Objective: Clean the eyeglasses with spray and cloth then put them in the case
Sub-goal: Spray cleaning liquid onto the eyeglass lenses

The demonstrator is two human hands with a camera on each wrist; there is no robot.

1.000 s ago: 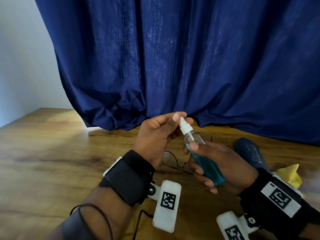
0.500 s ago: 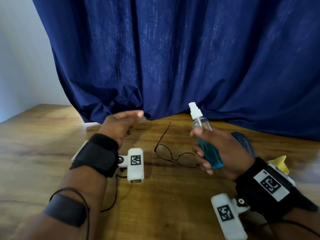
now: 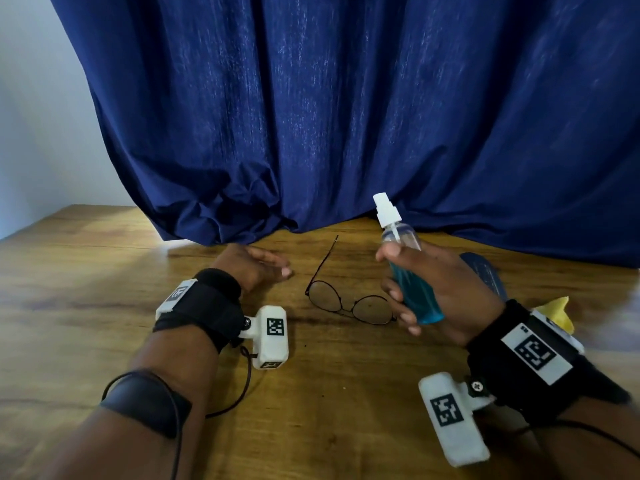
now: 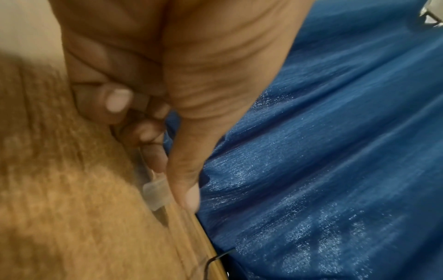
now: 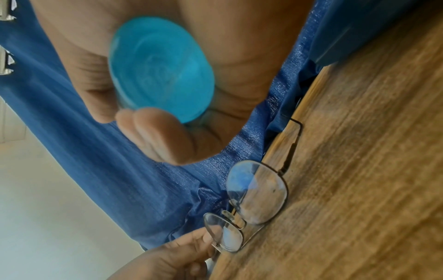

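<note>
Head view: my right hand (image 3: 446,292) grips one clear plastic spray bottle (image 3: 412,282) of blue liquid; one wire-rimmed eyeglasses (image 3: 349,303) lies at its nine o'clock on the wooden bench (image 3: 104,271); my left hand (image 3: 252,268) pinches one small clear cap (image 4: 155,195).

Wire-framed eyeglasses (image 3: 349,301) – grained wooden table (image 3: 86,289) – clear plastic spray bottle (image 3: 410,282)

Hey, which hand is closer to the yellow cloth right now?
The right hand. It holds the spray bottle above the table, with the yellow cloth just behind its wrist. The left hand rests on the table beyond the eyeglasses, far from the cloth.
</note>
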